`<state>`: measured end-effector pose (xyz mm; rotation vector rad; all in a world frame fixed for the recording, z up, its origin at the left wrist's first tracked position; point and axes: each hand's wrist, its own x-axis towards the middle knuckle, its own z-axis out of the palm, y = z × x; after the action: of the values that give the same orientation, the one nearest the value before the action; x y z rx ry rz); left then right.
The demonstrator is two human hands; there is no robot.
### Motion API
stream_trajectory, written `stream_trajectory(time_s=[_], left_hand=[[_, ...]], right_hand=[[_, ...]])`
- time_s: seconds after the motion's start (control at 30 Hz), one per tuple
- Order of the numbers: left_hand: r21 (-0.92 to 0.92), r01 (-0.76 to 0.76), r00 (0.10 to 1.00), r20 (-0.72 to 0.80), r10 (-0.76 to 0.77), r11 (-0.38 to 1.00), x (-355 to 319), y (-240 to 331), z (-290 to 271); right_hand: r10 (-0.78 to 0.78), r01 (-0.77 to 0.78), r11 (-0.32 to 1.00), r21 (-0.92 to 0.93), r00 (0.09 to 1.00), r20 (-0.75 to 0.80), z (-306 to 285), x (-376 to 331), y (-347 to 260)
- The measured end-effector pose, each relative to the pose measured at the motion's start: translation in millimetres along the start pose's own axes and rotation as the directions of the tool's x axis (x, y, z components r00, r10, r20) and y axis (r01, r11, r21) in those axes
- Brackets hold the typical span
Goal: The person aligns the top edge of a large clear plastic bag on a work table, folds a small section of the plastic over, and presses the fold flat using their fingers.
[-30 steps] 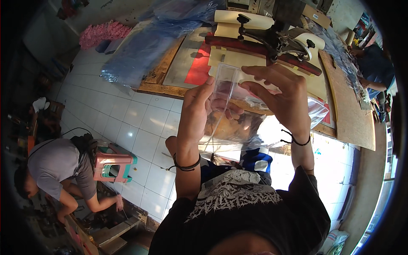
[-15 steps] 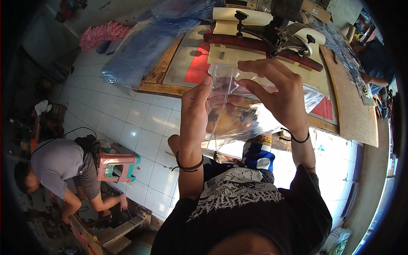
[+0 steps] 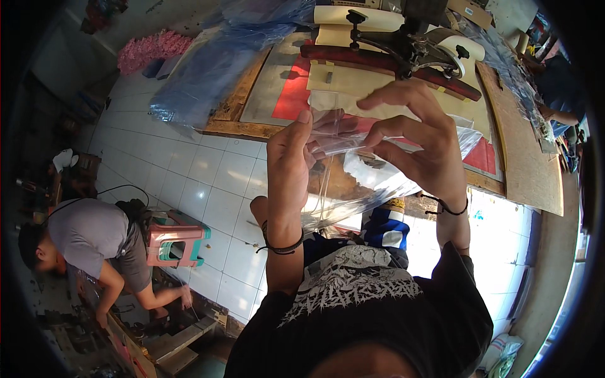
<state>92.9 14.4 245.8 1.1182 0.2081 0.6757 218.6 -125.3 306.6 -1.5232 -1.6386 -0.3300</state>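
My left hand (image 3: 290, 160) is raised in front of the bench, thumb up, and grips a clear plastic sheet (image 3: 340, 195) that hangs in folds below it. Toward the sheet's upper part reaches my right hand (image 3: 419, 135). Its index finger is lifted and curved, while the thumb and another finger come together at a fold of plastic running across from the left hand. Glare and transparency blur the exact contact. Through the sheet, fingers of my left hand show.
Beyond my hands, a wooden bench (image 3: 236, 130) carries a press with a dark red bar (image 3: 353, 57), cream sheets and red material (image 3: 293, 91). Bluish plastic sheets (image 3: 201, 88) overhang its left side. At lower left, a person (image 3: 94, 236) bends beside a pink and green stool (image 3: 176, 242).
My right hand has moved down and slightly right, its index finger lifting away from the others. The plastic's upper fold now runs across between my hands. My left hand has hardly moved.
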Motion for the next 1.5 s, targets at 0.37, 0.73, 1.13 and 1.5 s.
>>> stream_trajectory(time_s=[0.37,0.73,1.13,1.5], left_hand=[[0.035,-0.027,0.999,-0.024,0.028,0.999,-6.6,1.2,9.5],[0.004,-0.121,0.96,0.257,0.116,0.993,-13.6,-5.8,-6.4],[-0.066,-0.075,0.904,0.417,0.096,0.995,-14.0,-19.4,-26.6],[-0.01,-0.091,0.966,0.242,0.091,0.996,-13.4,-11.8,-18.9]], right_hand=[[-0.166,0.169,0.985,-0.014,0.979,0.119,-6.9,-12.5,3.6],[-0.206,0.203,0.975,0.092,0.978,0.023,-8.8,-14.3,6.1],[-0.246,0.246,0.952,0.184,0.969,-0.022,-7.5,-15.6,7.1],[-0.307,0.306,0.934,0.185,0.952,-0.023,-7.2,-14.4,2.2]])
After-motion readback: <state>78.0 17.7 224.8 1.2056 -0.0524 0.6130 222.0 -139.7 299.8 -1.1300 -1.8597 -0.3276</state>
